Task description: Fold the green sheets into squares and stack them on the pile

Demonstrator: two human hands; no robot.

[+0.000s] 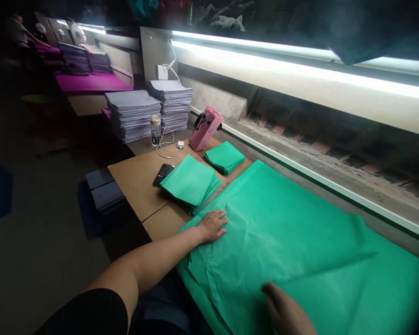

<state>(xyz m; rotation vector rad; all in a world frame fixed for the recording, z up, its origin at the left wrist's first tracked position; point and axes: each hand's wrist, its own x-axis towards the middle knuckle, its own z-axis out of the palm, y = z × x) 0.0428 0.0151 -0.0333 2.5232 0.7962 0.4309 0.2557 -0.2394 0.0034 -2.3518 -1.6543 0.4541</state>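
My left hand lies flat and open on the far-left edge of the green sheet spread over the table, gripping nothing. My right hand rests on the sheet's near part, fingers loosely spread. I cannot tell whether it pinches any fabric, since the frame cuts it off.

This is a small workshop or packing room where paper or thin fabric sheets are folded by hand. A long workbench runs beside a bare wall under bright tube lights. On it lie stacks of folded green sheets, tall piles of grey sheets, magenta sheets farther along, and a pink labelling gun.
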